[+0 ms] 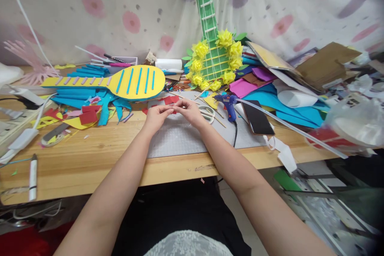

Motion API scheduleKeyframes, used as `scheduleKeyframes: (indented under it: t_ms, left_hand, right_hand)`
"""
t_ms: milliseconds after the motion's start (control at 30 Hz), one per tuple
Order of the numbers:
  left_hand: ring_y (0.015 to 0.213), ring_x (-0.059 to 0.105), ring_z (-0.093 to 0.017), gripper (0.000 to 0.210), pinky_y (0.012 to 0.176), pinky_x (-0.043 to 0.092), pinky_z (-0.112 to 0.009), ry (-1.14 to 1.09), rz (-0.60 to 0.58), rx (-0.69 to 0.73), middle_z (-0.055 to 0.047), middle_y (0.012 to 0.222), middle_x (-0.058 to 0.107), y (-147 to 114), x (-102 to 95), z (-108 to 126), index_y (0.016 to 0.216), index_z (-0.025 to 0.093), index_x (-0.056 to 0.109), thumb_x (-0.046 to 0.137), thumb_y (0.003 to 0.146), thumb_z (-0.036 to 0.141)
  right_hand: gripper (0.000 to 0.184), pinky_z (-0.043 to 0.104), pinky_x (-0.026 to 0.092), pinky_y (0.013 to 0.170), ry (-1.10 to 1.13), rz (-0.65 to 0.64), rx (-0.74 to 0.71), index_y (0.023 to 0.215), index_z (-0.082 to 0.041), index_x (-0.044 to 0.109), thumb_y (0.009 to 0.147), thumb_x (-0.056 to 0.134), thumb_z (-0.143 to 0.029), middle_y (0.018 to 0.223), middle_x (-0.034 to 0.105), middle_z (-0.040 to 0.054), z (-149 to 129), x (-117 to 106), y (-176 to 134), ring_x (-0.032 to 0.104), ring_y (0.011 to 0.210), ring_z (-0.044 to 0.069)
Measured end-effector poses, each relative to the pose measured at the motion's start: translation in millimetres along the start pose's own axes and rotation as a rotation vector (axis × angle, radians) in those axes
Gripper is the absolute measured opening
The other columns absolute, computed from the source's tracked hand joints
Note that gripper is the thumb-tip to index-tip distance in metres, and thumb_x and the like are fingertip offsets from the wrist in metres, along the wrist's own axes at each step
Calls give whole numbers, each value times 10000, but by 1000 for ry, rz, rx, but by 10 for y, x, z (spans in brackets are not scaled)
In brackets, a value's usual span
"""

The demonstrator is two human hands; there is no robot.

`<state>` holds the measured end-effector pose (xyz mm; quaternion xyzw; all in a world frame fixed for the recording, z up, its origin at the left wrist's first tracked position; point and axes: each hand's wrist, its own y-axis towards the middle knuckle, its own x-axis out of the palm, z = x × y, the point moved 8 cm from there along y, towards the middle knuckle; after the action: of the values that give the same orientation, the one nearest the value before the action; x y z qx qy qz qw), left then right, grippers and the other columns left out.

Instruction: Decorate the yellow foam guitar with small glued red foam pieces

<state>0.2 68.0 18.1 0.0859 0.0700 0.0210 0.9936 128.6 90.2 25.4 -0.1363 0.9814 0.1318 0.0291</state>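
Note:
Above the grey cutting mat [177, 144], my left hand [158, 117] and my right hand [191, 113] meet at their fingertips. Both are closed in a pinch, and a bit of red paper shows between the fingers, mostly hidden by them. More red paper pieces [171, 100] lie just behind the hands. Close to my right hand are white-handled scissors [209, 118], partly covered. Farther right, a blue glue gun [228, 106] with a long clear glue stick [294, 129] rests on the mat.
A yellow paper guitar shape [136, 82] with blue strips lies at the back left. Behind stands a green guitar shape [211, 54] ringed with yellow paper flowers. A black phone [258, 117] lies right, a marker [33, 178] left. Blue paper [288, 106] and scraps crowd both sides.

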Motion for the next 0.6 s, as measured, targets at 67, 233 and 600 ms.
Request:
scheduleKeyframes:
  t_ms: [67, 233, 600]
  left_hand:
    - [846, 640, -223, 287, 835, 468, -349, -50, -3, -37, -76, 844, 720, -4, 17, -37, 753, 171, 733, 737, 589, 407]
    - [798, 637, -207, 410, 796, 476, -335, -125, 9, -136, -93, 803, 714, -27, 45, -99, 745, 154, 733, 749, 533, 505]
    - [741, 626, -182, 407, 779, 467, -322, -164, 52, -144, -78, 769, 708, -7, 8, -172, 745, 142, 726, 762, 522, 481]
  right_hand:
    - [242, 257, 438, 637, -27, -2, -2, 650, -170, 587, 634, 684, -391, 628, 589, -19, -6, -8, -2, 533, 606, 99]
    - [223, 253, 437, 638, -121, 25, 0, 639, -168, 586, 627, 678, -370, 636, 589, -15, -41, -32, 1, 532, 617, 101]
    - [131, 252, 454, 642, 13, -15, 55, 711, -165, 611, 639, 643, -270, 667, 603, -18, 19, 14, -17, 540, 615, 91]
